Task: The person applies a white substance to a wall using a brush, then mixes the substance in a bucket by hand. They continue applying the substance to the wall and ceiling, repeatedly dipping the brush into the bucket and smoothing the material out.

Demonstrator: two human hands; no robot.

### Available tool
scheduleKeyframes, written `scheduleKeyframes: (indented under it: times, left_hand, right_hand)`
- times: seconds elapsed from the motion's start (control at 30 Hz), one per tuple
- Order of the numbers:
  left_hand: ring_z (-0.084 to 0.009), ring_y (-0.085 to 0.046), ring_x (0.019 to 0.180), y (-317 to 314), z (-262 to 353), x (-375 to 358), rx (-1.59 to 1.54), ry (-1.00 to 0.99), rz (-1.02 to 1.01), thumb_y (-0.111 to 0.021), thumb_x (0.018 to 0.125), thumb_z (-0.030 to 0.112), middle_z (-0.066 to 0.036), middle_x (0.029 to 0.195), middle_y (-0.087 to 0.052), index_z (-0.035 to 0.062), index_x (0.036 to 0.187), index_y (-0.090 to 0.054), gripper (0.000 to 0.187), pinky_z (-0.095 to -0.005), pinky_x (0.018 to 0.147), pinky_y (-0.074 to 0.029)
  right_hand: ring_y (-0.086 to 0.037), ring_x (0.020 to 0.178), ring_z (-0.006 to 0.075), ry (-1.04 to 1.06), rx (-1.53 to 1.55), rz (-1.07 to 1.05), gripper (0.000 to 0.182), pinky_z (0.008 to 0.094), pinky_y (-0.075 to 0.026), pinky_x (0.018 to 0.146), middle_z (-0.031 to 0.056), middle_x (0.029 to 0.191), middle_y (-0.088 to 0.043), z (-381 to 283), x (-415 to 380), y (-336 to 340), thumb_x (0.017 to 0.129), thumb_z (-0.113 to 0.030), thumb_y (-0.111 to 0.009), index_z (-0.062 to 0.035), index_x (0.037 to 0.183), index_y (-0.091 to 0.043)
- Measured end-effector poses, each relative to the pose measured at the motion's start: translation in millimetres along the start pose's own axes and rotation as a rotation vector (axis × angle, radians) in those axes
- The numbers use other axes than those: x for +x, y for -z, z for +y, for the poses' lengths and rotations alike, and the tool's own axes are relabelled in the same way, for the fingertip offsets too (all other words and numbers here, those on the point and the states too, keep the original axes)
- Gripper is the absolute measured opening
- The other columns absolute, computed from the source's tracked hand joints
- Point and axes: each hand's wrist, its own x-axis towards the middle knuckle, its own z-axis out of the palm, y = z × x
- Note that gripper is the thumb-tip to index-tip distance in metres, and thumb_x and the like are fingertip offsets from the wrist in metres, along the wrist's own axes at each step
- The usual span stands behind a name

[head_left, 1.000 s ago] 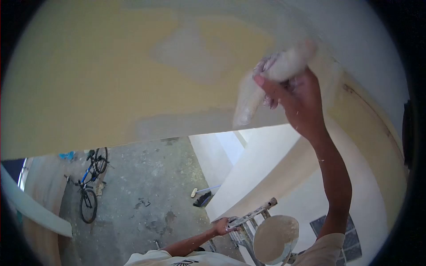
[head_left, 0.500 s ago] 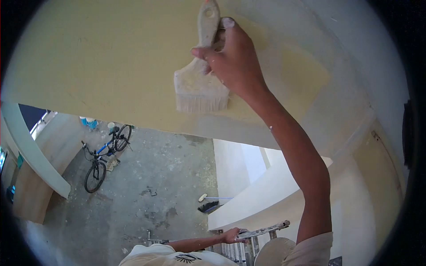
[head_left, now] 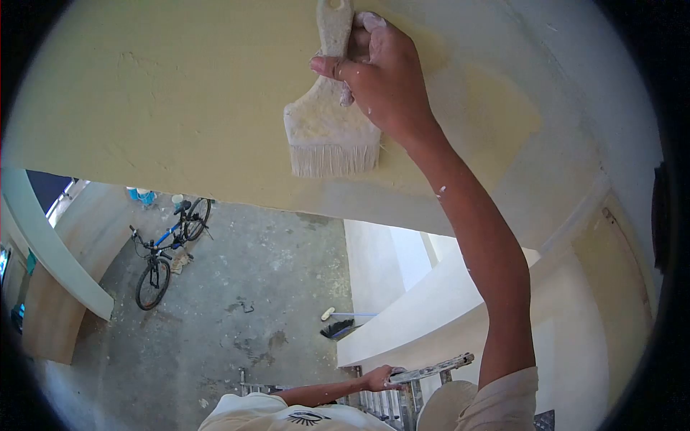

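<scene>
My right hand (head_left: 384,79) is closed around the handle of a wide paintbrush (head_left: 330,126). Thumb and fingers pinch it just above the broad head, and white paint marks the fingertips. The bristles point toward the bottom of the view and lie against a large pale yellow surface (head_left: 180,108). A whitish-grey patch shows below and right of the brush. Lower down, my left hand (head_left: 377,378) grips the paint-spattered top of a ladder (head_left: 435,370). Part of that hand's fingers is hidden by the ladder rail.
Far below, a bicycle (head_left: 169,248) stands on the stained concrete floor (head_left: 266,266). A broom head (head_left: 338,329) and a long-handled roller (head_left: 328,314) lie by a curved white wall (head_left: 410,309). Several blue and white buckets (head_left: 144,195) stand at the back left.
My right hand and the paintbrush have shifted slightly right and up across the yellow surface. My left hand stays on the ladder.
</scene>
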Motion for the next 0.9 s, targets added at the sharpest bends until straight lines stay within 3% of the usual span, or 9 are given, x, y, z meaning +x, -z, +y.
scheduleKeyframes:
  times: [0.2, 0.27, 0.37, 0.43, 0.53, 0.6, 0.73, 0.8, 0.9]
  left_hand:
    - [-0.0316, -0.057, 0.086, 0, 4, 1, 0.011, 0.037, 0.021, -0.062, 0.073, 0.047, -0.019, 0.092, -0.06, 0.0009, 0.103, -0.054, 0.056, -0.0382, 0.078, -0.041]
    - [-0.0319, -0.057, 0.086, 0, 1, 0, -0.008, 0.06, 0.007, -0.062, 0.073, 0.048, -0.019, 0.092, -0.06, 0.0008, 0.103, -0.054, 0.056, -0.0384, 0.078, -0.041]
    - [-0.0321, -0.057, 0.086, -1, -6, 3, 0.018, 0.028, 0.002, -0.061, 0.073, 0.047, -0.019, 0.092, -0.06, 0.0022, 0.104, -0.054, 0.055, -0.0385, 0.078, -0.041]
    - [-0.0325, -0.056, 0.085, -4, -14, 4, 0.04, 0.013, 0.018, -0.061, 0.073, 0.047, -0.019, 0.091, -0.06, 0.0035, 0.102, -0.055, 0.053, -0.039, 0.076, -0.042]
    - [-0.0331, -0.056, 0.082, 0, 1, 1, 0.013, 0.044, 0.007, -0.061, 0.073, 0.046, -0.018, 0.087, -0.06, 0.0043, 0.098, -0.056, 0.049, -0.0395, 0.074, -0.042]
    - [-0.034, -0.055, 0.086, 1, -3, 3, 0.074, 0.076, -0.047, -0.06, 0.073, 0.048, -0.019, 0.091, -0.059, 0.0053, 0.105, -0.055, 0.054, -0.0399, 0.079, -0.042]
    - [-0.0354, -0.049, 0.102, -20, -106, 5, 0.478, -0.256, 0.098, -0.059, 0.073, 0.049, -0.021, 0.11, -0.052, 0.0059, 0.116, -0.051, 0.061, -0.042, 0.09, -0.036]
    - [-0.0315, -0.049, 0.106, 2, -37, -2, 0.153, 0.083, -0.158, -0.063, 0.071, 0.045, -0.016, 0.114, -0.053, 0.0053, 0.113, -0.053, 0.059, -0.0408, 0.091, -0.037]
    - [-0.0227, -0.056, 0.098, -8, -89, -18, -0.39, 0.164, -0.019, -0.064, 0.074, 0.033, -0.015, 0.107, -0.057, 0.0014, 0.112, -0.047, 0.052, -0.039, 0.083, -0.045]
  right_hand:
    - [-0.052, 0.061, 0.0096, -0.009, 0.01, 0.202, 0.035, 0.0226, -0.04, 0.05, 0.0051, 0.084, -0.059, -24, -25, 39, 0.072, -0.017, -0.067, -0.0027, 0.099, -0.05]
    - [-0.051, 0.062, 0.01, 0.036, 0.113, 0.01, 0.032, 0.0217, -0.04, 0.055, 0.0063, 0.088, -0.059, -38, -45, 81, 0.075, -0.018, -0.064, -0.0032, 0.101, -0.051]
    - [-0.052, 0.091, 0.0155, 0.047, -0.096, 0.094, 0.038, 0.0285, -0.042, 0.072, 0.0127, 0.105, -0.055, -63, -102, 133, 0.079, -0.014, -0.057, -0.0032, 0.114, -0.048]
    - [-0.048, 0.104, 0.025, -0.216, -0.49, 0.287, 0.052, 0.0387, -0.042, 0.087, 0.0152, 0.122, -0.043, -62, -162, 186, 0.081, -0.03, -0.058, -0.0041, 0.122, -0.041]
    - [-0.049, 0.093, 0.0211, -0.282, -0.199, 0.629, 0.064, 0.0348, -0.049, 0.075, 0.013, 0.114, -0.045, -76, -246, 200, 0.081, -0.034, -0.059, -0.0059, 0.13, -0.029]
    - [-0.048, 0.09, 0.018, -0.643, -0.136, 0.353, 0.056, 0.0342, -0.047, 0.077, 0.0104, 0.106, -0.044, -111, -278, 213, 0.081, -0.035, -0.058, -0.0052, 0.122, -0.036]
    - [-0.045, 0.09, 0.0176, -0.668, -0.379, 0.298, 0.038, 0.0336, -0.04, 0.079, 0.0083, 0.1, -0.043, -144, -355, 232, 0.079, -0.031, -0.059, -0.0059, 0.103, -0.042]
    - [-0.042, 0.092, 0.018, -0.71, -0.785, 0.37, 0.032, 0.033, -0.037, 0.077, 0.0074, 0.098, -0.042, -165, -407, 239, 0.077, -0.023, -0.06, -0.0045, 0.098, -0.044]
    - [-0.042, 0.1, 0.0182, -1.023, -0.771, 0.609, 0.034, 0.0323, -0.037, 0.085, 0.0095, 0.108, -0.044, -197, -431, 223, 0.075, -0.017, -0.06, -0.0058, 0.104, -0.046]
